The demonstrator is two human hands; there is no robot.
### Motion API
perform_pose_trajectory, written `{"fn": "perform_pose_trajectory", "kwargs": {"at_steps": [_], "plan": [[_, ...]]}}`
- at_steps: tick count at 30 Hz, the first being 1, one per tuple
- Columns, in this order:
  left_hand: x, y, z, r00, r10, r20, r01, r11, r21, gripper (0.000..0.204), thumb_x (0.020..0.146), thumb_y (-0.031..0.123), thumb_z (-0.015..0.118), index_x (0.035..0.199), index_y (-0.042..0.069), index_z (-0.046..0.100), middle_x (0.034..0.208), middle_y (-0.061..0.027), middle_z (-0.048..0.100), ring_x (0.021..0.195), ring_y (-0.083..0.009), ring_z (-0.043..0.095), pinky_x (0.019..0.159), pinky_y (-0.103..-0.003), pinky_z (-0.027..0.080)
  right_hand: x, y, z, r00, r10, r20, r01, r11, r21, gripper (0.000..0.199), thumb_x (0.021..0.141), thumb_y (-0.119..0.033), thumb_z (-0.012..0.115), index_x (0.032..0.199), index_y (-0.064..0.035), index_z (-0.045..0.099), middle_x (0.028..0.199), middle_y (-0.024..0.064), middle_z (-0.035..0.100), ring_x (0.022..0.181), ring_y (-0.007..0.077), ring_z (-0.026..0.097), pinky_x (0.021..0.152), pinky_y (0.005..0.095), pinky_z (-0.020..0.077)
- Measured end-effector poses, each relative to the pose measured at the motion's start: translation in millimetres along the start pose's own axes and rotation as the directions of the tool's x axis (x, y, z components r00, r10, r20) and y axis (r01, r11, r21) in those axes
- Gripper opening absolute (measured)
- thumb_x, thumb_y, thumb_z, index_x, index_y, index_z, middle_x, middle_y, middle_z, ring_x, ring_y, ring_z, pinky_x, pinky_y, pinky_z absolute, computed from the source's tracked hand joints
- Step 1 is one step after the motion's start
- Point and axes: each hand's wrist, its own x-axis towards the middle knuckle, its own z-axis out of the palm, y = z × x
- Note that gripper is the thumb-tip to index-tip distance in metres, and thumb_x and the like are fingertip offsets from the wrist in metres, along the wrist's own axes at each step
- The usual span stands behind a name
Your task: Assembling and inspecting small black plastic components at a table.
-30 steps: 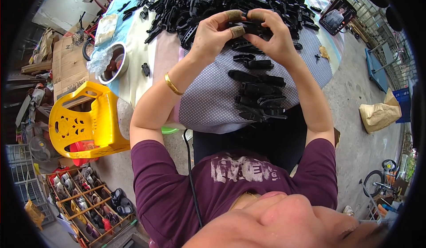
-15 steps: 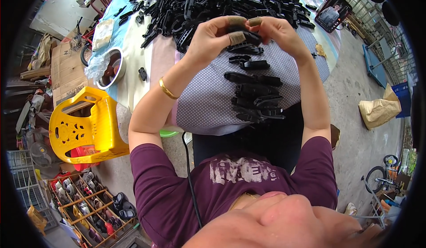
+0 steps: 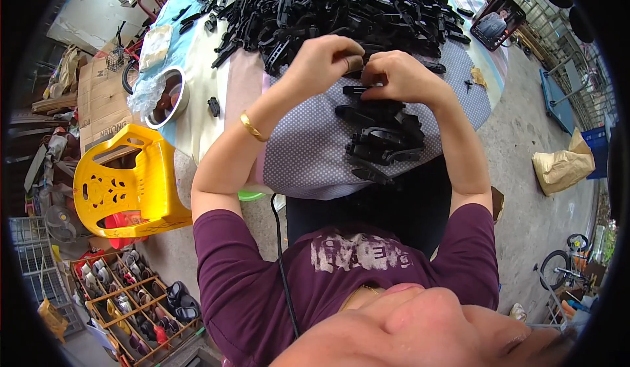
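My left hand [image 3: 326, 64] is closed, its fingers curled downward at the near edge of a big heap of black plastic parts [image 3: 295, 16]; whatever it grips is hidden. Just right of it, my right hand [image 3: 405, 77] bends its fingers down around a black plastic part [image 3: 354, 90] at the far end of a short row. That row of black plastic parts [image 3: 382, 137] runs toward me, loosely stacked on the dotted cloth [image 3: 302, 144]. Tan wrapping shows on a left finger.
One loose black part [image 3: 213, 107] lies left of the heap. A metal bowl [image 3: 178, 107] with a plastic bag stands at the table's left, beyond a yellow plastic chair [image 3: 141, 183]. A phone [image 3: 497, 20] is propped at the far right. A paper sack [image 3: 563, 163] sits on the floor.
Both hands have come down and nearer to me, from holding a black part up together. They are now slightly apart, the right one over the row, whose parts have shifted.
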Motion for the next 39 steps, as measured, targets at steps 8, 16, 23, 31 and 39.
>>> {"fn": "perform_pose_trajectory", "kwargs": {"at_steps": [8,16,23,31,39], "plan": [[-3,-18,22,0.925,0.346,0.160,-0.373,0.733,0.569,0.035,0.065,-0.001,0.061,0.100,0.003,0.058,0.096,-0.0107,0.052,0.088,-0.0282,0.050,0.079,-0.035,0.045,-1,7,0,0.996,-0.062,0.069,0.049,0.984,0.173,0.024,0.066,-0.010,0.071,0.083,0.0028,0.061,0.072,0.0077,0.062,0.062,0.0155,0.057,0.057,0.0286,0.0458],[-9,-13,19,0.926,0.366,-0.095,-0.272,0.819,0.505,0.021,0.071,0.002,0.059,0.092,0.001,0.059,0.089,-0.0129,0.056,0.087,-0.0303,0.052,0.079,-0.036,0.045,-2,21,-15,0.869,0.137,-0.475,0.025,0.947,0.320,0.020,0.075,-0.004,0.059,0.094,-0.0004,0.063,0.070,-0.0010,0.053,0.057,0.0052,0.049,0.051,0.0178,0.0396],[1,-10,7,0.971,-0.211,-0.110,0.190,0.966,-0.177,0.024,0.081,0.001,0.054,0.104,-0.004,0.059,0.085,-0.0037,0.063,0.071,-0.0075,0.056,0.065,-0.021,0.047,6,-2,11,0.806,-0.259,-0.532,0.210,0.966,-0.153,0.025,0.071,-0.004,0.070,0.095,-0.0012,0.064,0.077,0.0044,0.053,0.059,0.0111,0.053,0.052,0.0229,0.0457],[4,-12,-8,0.925,-0.352,0.146,0.365,0.710,-0.602,0.022,0.090,0.011,0.050,0.106,-0.002,0.058,0.089,-0.0056,0.063,0.068,-0.0092,0.060,0.058,-0.019,0.050,5,-9,12,0.828,-0.342,-0.444,0.219,0.927,-0.306,0.031,0.067,-0.003,0.071,0.097,0.0011,0.063,0.083,0.0070,0.054,0.071,0.0199,0.057,0.061,0.0288,0.0496],[0,-4,-6,0.905,-0.336,0.261,0.421,0.618,-0.664,0.024,0.091,0.012,0.052,0.109,-0.003,0.059,0.080,-0.0056,0.062,0.062,-0.0072,0.057,0.051,-0.017,0.045,5,-5,4,0.739,-0.463,-0.490,0.210,0.849,-0.486,0.027,0.062,-0.010,0.073,0.087,-0.0025,0.064,0.089,0.0047,0.059,0.085,0.0217,0.058,0.068,0.0317,0.0496]]}}
